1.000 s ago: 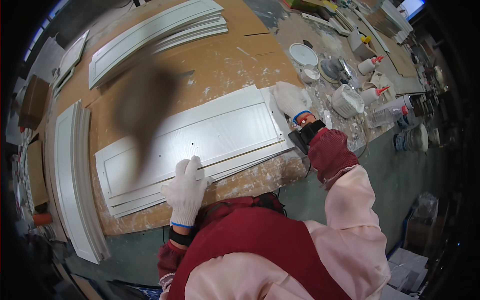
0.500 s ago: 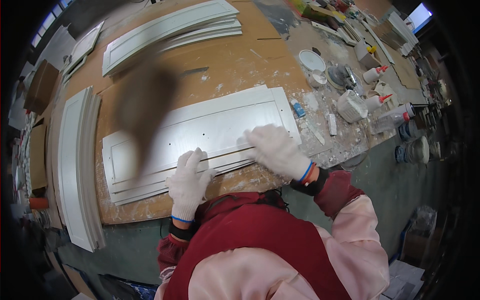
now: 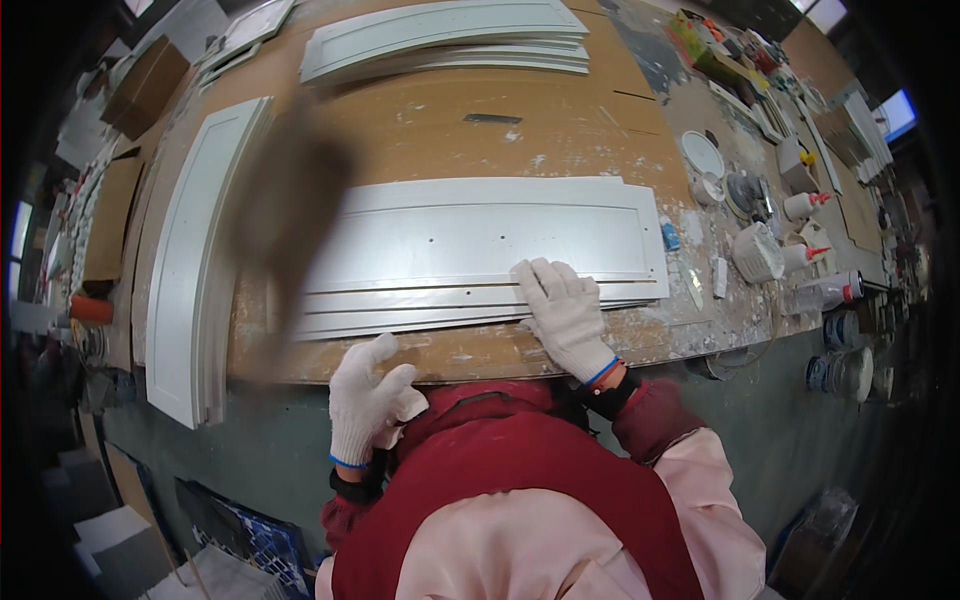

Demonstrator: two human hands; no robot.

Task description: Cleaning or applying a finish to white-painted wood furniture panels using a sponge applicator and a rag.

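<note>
A stack of white framed panels point(image 3: 560, 230) lies along the near side of the workbench, with small dark holes in the upper faces. My right hand point(image 3: 567, 320), in a white knit glove, rests flat across the stack's near edge, its fingers stretched out. At the bench's front edge, off the panels, my gloved left hand point(image 3: 362, 400) is partly curled with the thumb raised. A small cream-coloured piece point(image 3: 411, 404) shows under that thumb; its kind cannot be made out. A dark blurred shape point(image 3: 290, 200) close to the camera hides the stack's left end.
More white panels stand on the left point(image 3: 190, 260) and lie stacked at the back point(image 3: 450, 35). On the right are a sander point(image 3: 745, 195), a white tub point(image 3: 757, 252), red-tipped glue bottles point(image 3: 800, 207), a clear bottle point(image 3: 822, 295) and a small blue item point(image 3: 670, 236). A flat grey strip point(image 3: 492, 118) lies mid-bench.
My left hand has come off the panels and back toward my body, its fingers curling. My right hand has settled flat on the stack's edge. The view has turned, shifting the bench rightward.
</note>
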